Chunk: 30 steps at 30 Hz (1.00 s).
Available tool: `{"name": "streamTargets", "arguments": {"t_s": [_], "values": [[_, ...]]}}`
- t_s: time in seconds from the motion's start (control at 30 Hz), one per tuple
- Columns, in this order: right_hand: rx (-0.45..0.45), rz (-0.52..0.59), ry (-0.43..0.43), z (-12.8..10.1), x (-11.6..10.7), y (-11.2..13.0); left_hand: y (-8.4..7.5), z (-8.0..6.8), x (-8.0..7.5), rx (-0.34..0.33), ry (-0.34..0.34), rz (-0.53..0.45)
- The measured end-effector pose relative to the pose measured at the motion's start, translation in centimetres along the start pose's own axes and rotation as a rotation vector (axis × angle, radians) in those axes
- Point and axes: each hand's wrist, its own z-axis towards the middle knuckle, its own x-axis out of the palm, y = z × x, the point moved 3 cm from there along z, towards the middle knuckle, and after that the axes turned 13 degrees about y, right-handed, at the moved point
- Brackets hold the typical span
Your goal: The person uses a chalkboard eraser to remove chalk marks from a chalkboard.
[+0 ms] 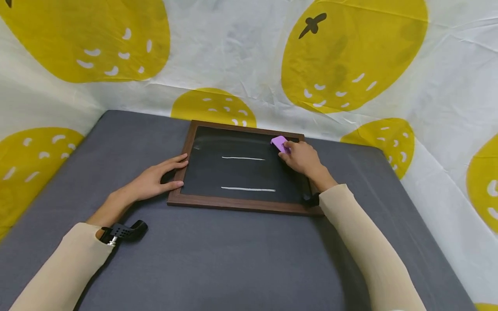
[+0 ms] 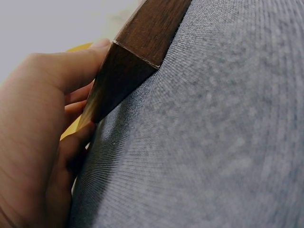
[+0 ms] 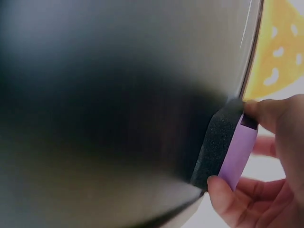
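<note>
A chalkboard (image 1: 241, 172) with a brown wooden frame (image 1: 241, 204) lies on the grey cloth. Two white horizontal chalk lines (image 1: 247, 189) run across its dark surface. My right hand (image 1: 303, 156) grips a purple eraser (image 1: 279, 142) near the board's upper right corner. In the right wrist view, the black felt side of the eraser (image 3: 216, 145) is against the board, with thumb and fingers around its purple back. My left hand (image 1: 155, 179) rests at the frame's left side with fingers extended, fingertips on the wood. The left wrist view shows the frame's corner (image 2: 128, 61) beside that hand.
Grey cloth (image 1: 218, 259) covers the table around the board. Behind and at both sides hangs a white curtain (image 1: 229, 47) with large yellow fruit prints. A black wrist device (image 1: 126, 231) sticks out from the left sleeve.
</note>
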Motion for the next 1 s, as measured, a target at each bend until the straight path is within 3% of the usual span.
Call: {"name": "streamTargets", "arguments": {"t_s": [0.27,0.6,0.7,0.8,0.9,1.0], "values": [[0.028,-0.003,-0.009,-1.2,-0.1,0.3,-0.3,0.8,0.1,0.022,0.018,0.003],[-0.007,0.023,0.003,-0.5,0.2,1.2,-0.1,-0.3,0.5,0.011,0.004,-0.019],[0.0,0.071,0.027,-0.8,-0.3,0.7,0.1,-0.3,1.0,0.008,0.003,-0.034],[0.01,0.16,-0.002,-1.9,-1.4,-0.4,0.2,-0.2,1.3,0.006,0.01,-0.042],[0.03,0.245,-0.052,-3.1,-2.3,-1.3,0.1,-0.1,0.9,0.011,0.01,-0.041],[0.069,0.246,-0.04,-3.4,-1.7,-1.1,0.1,0.0,0.2,0.011,0.011,-0.034]]}}
